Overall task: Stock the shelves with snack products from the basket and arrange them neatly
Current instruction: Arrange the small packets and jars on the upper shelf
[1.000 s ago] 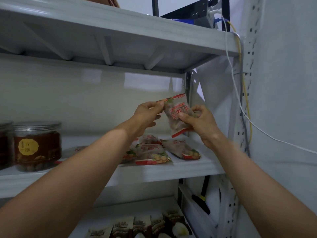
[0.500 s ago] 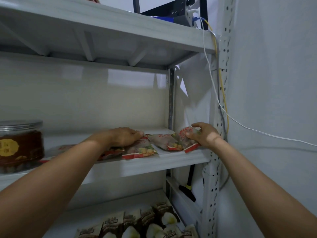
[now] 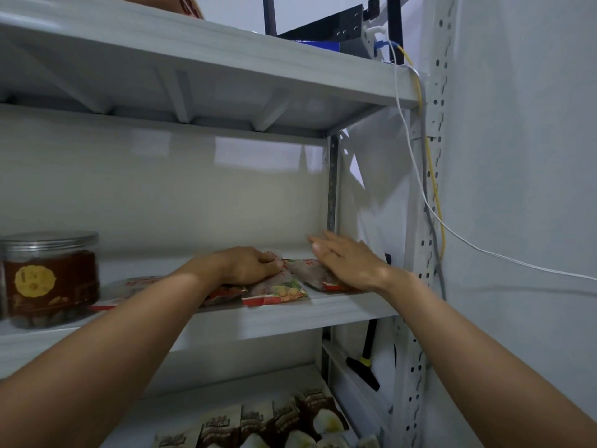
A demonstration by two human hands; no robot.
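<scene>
Several red-and-clear snack packets lie flat in a row on the grey middle shelf (image 3: 290,316). My left hand (image 3: 245,265) rests knuckles-up on the middle packets, fingers curled down onto one packet (image 3: 274,291). My right hand (image 3: 345,260) hovers with straight fingers over the rightmost packet (image 3: 310,273), its palm low above it near the shelf's right end. No basket is in view.
A clear jar (image 3: 51,279) of brown snacks stands at the shelf's left. Dark snack bags (image 3: 274,421) line the lower shelf. A perforated upright (image 3: 429,221) with white and yellow cables bounds the right side. A black tool (image 3: 366,357) hangs behind the upright.
A second ago both hands held a packet up in the air. It was laid at the shelf's right end, and my right hand has now lifted off it with fingers straightened.
</scene>
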